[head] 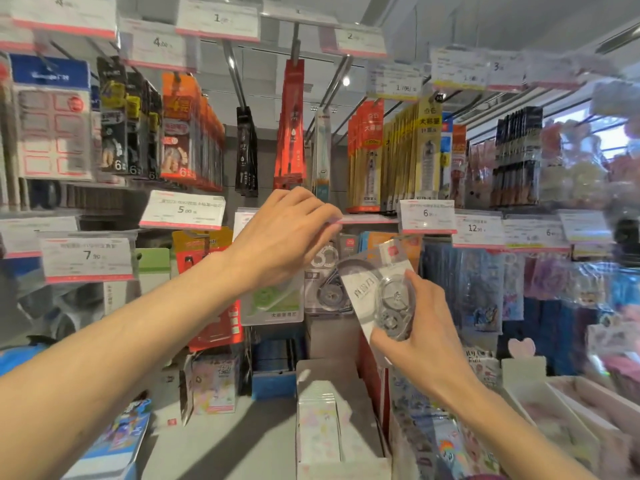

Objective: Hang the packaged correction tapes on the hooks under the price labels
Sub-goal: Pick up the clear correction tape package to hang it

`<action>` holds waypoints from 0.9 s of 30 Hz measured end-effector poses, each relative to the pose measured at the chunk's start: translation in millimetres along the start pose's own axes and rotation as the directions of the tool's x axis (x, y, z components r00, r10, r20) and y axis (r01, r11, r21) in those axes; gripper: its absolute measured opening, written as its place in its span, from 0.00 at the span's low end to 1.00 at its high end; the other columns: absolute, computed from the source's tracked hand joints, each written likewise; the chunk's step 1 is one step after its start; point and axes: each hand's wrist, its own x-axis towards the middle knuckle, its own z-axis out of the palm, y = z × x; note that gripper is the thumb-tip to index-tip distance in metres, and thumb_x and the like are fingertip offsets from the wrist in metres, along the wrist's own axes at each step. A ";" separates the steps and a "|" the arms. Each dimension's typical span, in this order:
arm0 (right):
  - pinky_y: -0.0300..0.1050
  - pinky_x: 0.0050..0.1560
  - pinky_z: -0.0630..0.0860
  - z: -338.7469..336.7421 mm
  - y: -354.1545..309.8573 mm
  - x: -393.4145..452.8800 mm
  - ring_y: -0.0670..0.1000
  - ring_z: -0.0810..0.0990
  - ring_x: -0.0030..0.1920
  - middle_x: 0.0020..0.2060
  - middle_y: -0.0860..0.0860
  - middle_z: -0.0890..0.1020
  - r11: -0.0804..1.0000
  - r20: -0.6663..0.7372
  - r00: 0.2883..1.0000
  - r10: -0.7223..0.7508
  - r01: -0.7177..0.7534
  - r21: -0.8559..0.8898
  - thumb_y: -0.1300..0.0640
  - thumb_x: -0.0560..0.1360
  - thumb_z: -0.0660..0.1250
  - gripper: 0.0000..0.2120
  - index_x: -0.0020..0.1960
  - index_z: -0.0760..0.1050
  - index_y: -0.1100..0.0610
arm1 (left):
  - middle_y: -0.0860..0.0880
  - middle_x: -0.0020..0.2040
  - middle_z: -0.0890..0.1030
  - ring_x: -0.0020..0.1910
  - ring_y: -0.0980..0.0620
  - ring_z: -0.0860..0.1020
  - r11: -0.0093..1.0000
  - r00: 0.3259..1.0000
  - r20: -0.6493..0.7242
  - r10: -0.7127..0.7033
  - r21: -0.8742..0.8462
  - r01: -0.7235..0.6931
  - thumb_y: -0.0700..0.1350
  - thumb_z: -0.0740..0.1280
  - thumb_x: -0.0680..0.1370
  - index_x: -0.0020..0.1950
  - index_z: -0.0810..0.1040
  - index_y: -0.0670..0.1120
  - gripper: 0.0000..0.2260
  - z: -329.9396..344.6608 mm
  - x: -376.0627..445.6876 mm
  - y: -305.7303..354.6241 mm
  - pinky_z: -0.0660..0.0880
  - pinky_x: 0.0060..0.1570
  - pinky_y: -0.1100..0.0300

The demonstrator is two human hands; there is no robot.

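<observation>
right hand (pixel 420 327) pinching a clear correction tape pack (pixel 382 289), left hand (pixel 287 233) apparently pinching the price label (pixel 363 220) beside "6.00"

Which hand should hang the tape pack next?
Right. The right hand already grips the correction tape pack just below the label rail; the left hand is occupied lifting the price label.

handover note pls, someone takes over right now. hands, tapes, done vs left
Left hand: raised to the pink-edged price label, fingers curled at its edge, apparently lifting it.
Right hand: grips a clear-packaged grey correction tape, tilted, not yet on a hook.
Already hanging under that label: grey correction tape packs; a green-and-white pack hangs to their left.
Left: slide the held pack onto the hook, which is hidden behind the hand. No further stock visible.
</observation>
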 end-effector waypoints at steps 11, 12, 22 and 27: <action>0.49 0.69 0.66 35.0 -33.5 28.9 0.52 0.64 0.71 0.70 0.50 0.62 0.995 -0.035 0.999 0.034 -0.030 0.094 0.36 0.67 0.68 0.46 0.78 0.50 0.48 | 0.53 0.58 0.83 0.58 0.49 0.76 0.996 0.996 0.087 -0.037 -0.078 0.044 0.57 0.49 0.84 0.65 0.76 0.50 0.21 -6.3 -0.7 -3.6 0.72 0.53 0.50; 0.48 0.68 0.65 36.6 -34.4 29.2 0.53 0.64 0.71 0.70 0.50 0.62 0.995 -0.031 0.999 0.041 -0.038 0.093 0.36 0.68 0.68 0.46 0.78 0.50 0.49 | 0.53 0.58 0.83 0.58 0.49 0.76 0.996 0.995 0.095 -0.041 -0.079 0.048 0.57 0.49 0.84 0.66 0.76 0.50 0.21 -7.1 -1.1 -3.7 0.73 0.53 0.50; 0.51 0.69 0.66 47.7 -47.0 33.1 0.57 0.62 0.72 0.73 0.54 0.58 0.994 0.022 0.994 0.109 -0.109 0.008 0.39 0.70 0.69 0.45 0.77 0.52 0.56 | 0.53 0.61 0.82 0.60 0.50 0.75 0.996 0.993 0.114 -0.039 -0.073 0.047 0.56 0.50 0.84 0.68 0.76 0.50 0.21 -7.3 -3.3 -4.6 0.70 0.54 0.53; 0.54 0.68 0.65 59.0 -54.3 36.5 0.61 0.62 0.71 0.71 0.58 0.58 0.980 0.065 0.979 0.195 -0.193 -0.039 0.40 0.72 0.68 0.42 0.75 0.53 0.60 | 0.53 0.62 0.81 0.61 0.50 0.76 0.998 0.992 0.118 -0.041 -0.046 0.047 0.58 0.49 0.84 0.69 0.76 0.51 0.22 -6.7 -4.9 -4.5 0.71 0.54 0.53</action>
